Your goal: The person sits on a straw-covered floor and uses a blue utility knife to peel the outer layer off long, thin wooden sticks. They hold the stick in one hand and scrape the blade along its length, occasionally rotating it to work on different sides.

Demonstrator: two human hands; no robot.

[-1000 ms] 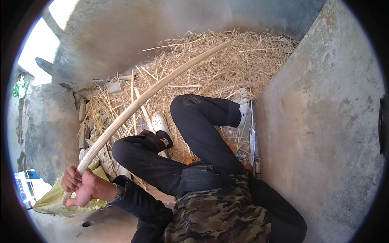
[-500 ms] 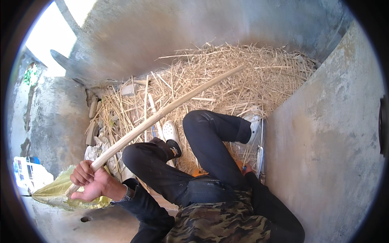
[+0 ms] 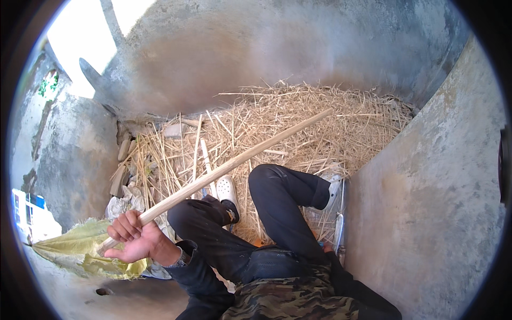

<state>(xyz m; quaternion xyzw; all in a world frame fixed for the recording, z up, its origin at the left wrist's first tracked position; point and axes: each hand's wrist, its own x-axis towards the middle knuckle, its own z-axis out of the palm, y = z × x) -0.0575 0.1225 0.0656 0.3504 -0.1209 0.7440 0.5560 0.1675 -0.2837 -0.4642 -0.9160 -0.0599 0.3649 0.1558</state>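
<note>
My left hand (image 3: 140,240) is wrapped round the lower end of a long, pale wooden stick (image 3: 234,161). The stick slants up and to the right, across my left knee, its far tip over the straw. Low beside my right thigh, only a bit of my right hand (image 3: 327,248) shows; its fingers are hidden. Close to it, along the right wall, stands a shiny, narrow metal-looking thing (image 3: 339,229) whose kind I cannot make out.
Loose straw (image 3: 309,128) covers the floor ahead. Concrete walls rise at the right (image 3: 426,186) and at the back (image 3: 256,48). A yellow-green woven sack (image 3: 69,245) lies at the left, near wood pieces (image 3: 118,181). My white clogs (image 3: 225,188) rest on the straw.
The view has tilted, so the straw and my legs sit lower in the picture. My left hand keeps its hold on the stick; less of my right hand shows.
</note>
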